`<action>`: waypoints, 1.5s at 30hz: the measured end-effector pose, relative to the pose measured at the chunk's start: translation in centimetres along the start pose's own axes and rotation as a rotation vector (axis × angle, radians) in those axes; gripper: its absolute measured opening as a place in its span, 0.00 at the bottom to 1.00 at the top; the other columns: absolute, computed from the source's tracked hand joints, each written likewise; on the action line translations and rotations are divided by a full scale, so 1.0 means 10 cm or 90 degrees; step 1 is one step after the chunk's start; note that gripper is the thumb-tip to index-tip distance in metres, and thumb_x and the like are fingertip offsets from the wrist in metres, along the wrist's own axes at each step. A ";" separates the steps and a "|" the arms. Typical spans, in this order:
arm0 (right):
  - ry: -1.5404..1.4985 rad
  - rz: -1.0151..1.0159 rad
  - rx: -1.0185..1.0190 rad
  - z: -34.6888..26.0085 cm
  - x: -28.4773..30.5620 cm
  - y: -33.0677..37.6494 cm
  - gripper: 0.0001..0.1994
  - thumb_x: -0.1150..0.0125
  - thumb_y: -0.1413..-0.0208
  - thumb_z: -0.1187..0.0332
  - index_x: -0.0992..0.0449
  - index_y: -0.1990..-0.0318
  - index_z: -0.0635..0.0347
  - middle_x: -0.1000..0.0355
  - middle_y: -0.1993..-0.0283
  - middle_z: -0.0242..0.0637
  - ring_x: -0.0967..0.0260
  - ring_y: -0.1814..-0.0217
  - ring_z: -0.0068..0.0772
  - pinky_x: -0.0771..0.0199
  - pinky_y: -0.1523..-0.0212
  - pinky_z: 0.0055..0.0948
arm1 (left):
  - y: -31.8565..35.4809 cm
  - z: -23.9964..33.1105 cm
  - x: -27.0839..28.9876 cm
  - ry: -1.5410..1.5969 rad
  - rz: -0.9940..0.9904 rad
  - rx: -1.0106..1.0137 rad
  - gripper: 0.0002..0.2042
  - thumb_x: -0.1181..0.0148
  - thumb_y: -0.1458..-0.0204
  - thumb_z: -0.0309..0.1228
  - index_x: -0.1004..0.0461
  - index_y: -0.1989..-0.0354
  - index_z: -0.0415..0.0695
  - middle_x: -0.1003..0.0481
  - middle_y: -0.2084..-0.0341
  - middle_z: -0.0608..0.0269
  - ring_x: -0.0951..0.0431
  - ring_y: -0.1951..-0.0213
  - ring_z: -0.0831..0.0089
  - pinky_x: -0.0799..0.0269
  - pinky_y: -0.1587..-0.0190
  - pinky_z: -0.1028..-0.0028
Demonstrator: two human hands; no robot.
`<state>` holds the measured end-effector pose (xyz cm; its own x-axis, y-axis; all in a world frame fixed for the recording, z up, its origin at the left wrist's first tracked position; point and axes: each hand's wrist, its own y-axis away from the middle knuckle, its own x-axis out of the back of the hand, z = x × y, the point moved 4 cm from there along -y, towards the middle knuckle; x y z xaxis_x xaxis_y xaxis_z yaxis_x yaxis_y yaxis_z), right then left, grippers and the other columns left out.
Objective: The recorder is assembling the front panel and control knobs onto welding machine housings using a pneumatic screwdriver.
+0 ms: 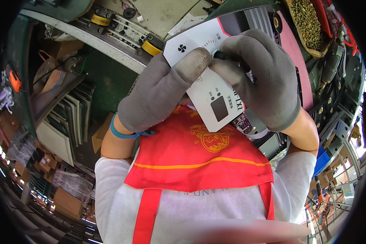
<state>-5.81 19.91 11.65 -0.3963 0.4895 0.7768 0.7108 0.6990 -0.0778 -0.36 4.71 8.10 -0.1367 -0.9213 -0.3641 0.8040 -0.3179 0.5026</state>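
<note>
Both my hands wear grey knit gloves, the fingertips worn pale. My left hand (162,89) grips a white control panel (207,95) by its left edge, thumb lying on its face. The panel is tilted in front of my red apron and carries a fan symbol, a dial scale and a small dark window (220,109). Over the panel's middle, my right hand (264,77) has its thumb and forefinger closed around a small dark metal part (216,54) beside the dial scale. Fingers partly hide that part. A purple circuit board (243,123) shows behind the panel's lower right edge.
A conveyor rail with yellow rollers (152,45) runs at upper left. A bin of small brass-coloured fasteners (306,26) stands at upper right, near a pink sheet (300,65). Flat white panels (59,136) lean in a rack at left. Cardboard boxes (67,201) lie at lower left.
</note>
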 end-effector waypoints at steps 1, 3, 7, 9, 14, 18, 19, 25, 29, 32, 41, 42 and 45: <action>-0.002 -0.006 -0.017 -0.01 0.00 0.01 0.12 0.33 0.57 0.75 0.26 0.63 0.63 0.33 0.70 0.37 0.32 0.71 0.33 0.32 0.71 0.27 | 0.00 -0.01 0.01 -0.007 -0.025 0.007 0.23 0.51 0.41 0.47 0.31 0.50 0.38 0.25 0.70 0.65 0.25 0.68 0.80 0.29 0.70 0.80; -0.007 -0.014 -0.034 0.00 0.00 0.02 0.12 0.34 0.56 0.76 0.26 0.62 0.63 0.32 0.68 0.38 0.31 0.70 0.33 0.32 0.70 0.27 | 0.01 -0.03 0.00 -0.021 0.005 0.012 0.21 0.50 0.41 0.45 0.31 0.50 0.38 0.25 0.69 0.65 0.25 0.67 0.80 0.29 0.68 0.80; 0.023 -0.026 0.136 0.06 0.05 -0.03 0.13 0.36 0.56 0.76 0.25 0.59 0.63 0.31 0.65 0.39 0.31 0.68 0.36 0.32 0.70 0.31 | 0.04 -0.05 -0.03 0.057 0.020 -0.040 0.18 0.50 0.40 0.40 0.31 0.50 0.38 0.25 0.68 0.64 0.25 0.66 0.79 0.28 0.67 0.79; 0.038 -0.049 0.214 0.12 0.06 -0.09 0.14 0.36 0.57 0.75 0.25 0.59 0.62 0.31 0.64 0.38 0.31 0.68 0.36 0.32 0.69 0.32 | 0.04 -0.05 -0.04 0.058 0.019 -0.039 0.18 0.50 0.40 0.40 0.31 0.50 0.38 0.25 0.68 0.64 0.25 0.66 0.80 0.28 0.68 0.79; 0.086 -0.063 0.379 0.03 0.18 -0.24 0.16 0.36 0.60 0.69 0.23 0.60 0.60 0.31 0.66 0.35 0.33 0.68 0.33 0.36 0.70 0.29 | 0.03 -0.03 -0.04 0.065 0.016 -0.033 0.18 0.50 0.40 0.41 0.31 0.50 0.39 0.25 0.68 0.65 0.26 0.67 0.80 0.29 0.69 0.80; 0.097 -0.056 0.338 0.02 0.13 -0.16 0.15 0.35 0.60 0.68 0.23 0.61 0.60 0.31 0.67 0.36 0.33 0.69 0.34 0.36 0.71 0.30 | 0.04 -0.05 0.01 -0.052 0.049 0.027 0.19 0.49 0.40 0.42 0.30 0.51 0.39 0.25 0.69 0.66 0.28 0.70 0.82 0.32 0.71 0.82; 0.129 -0.051 0.317 0.00 0.13 -0.15 0.16 0.34 0.60 0.68 0.24 0.61 0.60 0.31 0.67 0.36 0.33 0.69 0.35 0.36 0.70 0.31 | 0.06 -0.07 0.02 -0.067 0.077 0.080 0.19 0.49 0.40 0.43 0.30 0.51 0.39 0.25 0.70 0.67 0.28 0.70 0.83 0.34 0.72 0.82; 0.220 -0.038 0.279 -0.06 0.12 -0.03 0.19 0.30 0.64 0.65 0.25 0.62 0.63 0.31 0.67 0.38 0.31 0.68 0.38 0.33 0.68 0.32 | 0.06 0.00 -0.08 -0.010 0.049 -0.094 0.19 0.49 0.41 0.42 0.30 0.51 0.38 0.25 0.66 0.65 0.27 0.65 0.80 0.31 0.64 0.77; 0.114 0.009 0.160 -0.08 0.18 -0.07 0.20 0.29 0.64 0.66 0.25 0.62 0.65 0.31 0.67 0.40 0.30 0.69 0.39 0.31 0.68 0.32 | 0.08 0.00 -0.08 -0.015 0.037 -0.099 0.19 0.49 0.40 0.42 0.30 0.51 0.37 0.25 0.65 0.64 0.28 0.62 0.79 0.30 0.61 0.75; 0.018 0.010 0.194 -0.06 0.17 -0.01 0.19 0.29 0.63 0.68 0.25 0.61 0.65 0.30 0.67 0.40 0.30 0.70 0.38 0.31 0.70 0.31 | 0.08 0.03 -0.09 -0.012 0.024 -0.114 0.19 0.49 0.40 0.41 0.31 0.51 0.37 0.25 0.65 0.65 0.28 0.63 0.79 0.30 0.61 0.76; 0.017 -0.030 0.196 0.01 0.12 0.00 0.13 0.35 0.57 0.75 0.24 0.61 0.65 0.29 0.65 0.40 0.31 0.69 0.36 0.31 0.68 0.31 | 0.09 0.03 -0.09 -0.075 0.048 -0.112 0.17 0.48 0.40 0.39 0.31 0.50 0.38 0.25 0.65 0.65 0.28 0.64 0.79 0.30 0.62 0.75; 0.017 -0.029 0.196 0.03 0.13 -0.02 0.13 0.35 0.57 0.75 0.24 0.61 0.65 0.29 0.65 0.40 0.31 0.69 0.36 0.31 0.68 0.31 | 0.09 0.01 -0.08 -0.056 0.041 -0.086 0.17 0.48 0.40 0.38 0.31 0.50 0.38 0.25 0.64 0.65 0.28 0.64 0.79 0.30 0.62 0.75; 0.047 -0.027 0.302 0.01 0.18 -0.04 0.13 0.36 0.55 0.75 0.24 0.60 0.65 0.29 0.65 0.40 0.31 0.67 0.35 0.32 0.67 0.31 | 0.09 -0.02 -0.08 -0.025 0.034 -0.057 0.17 0.49 0.40 0.38 0.31 0.50 0.38 0.25 0.64 0.65 0.28 0.64 0.79 0.30 0.62 0.75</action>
<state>-6.82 20.56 13.04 -0.3652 0.4294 0.8260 0.3450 0.8865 -0.3083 0.58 5.20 8.65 -0.1135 -0.9453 -0.3059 0.8590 -0.2481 0.4478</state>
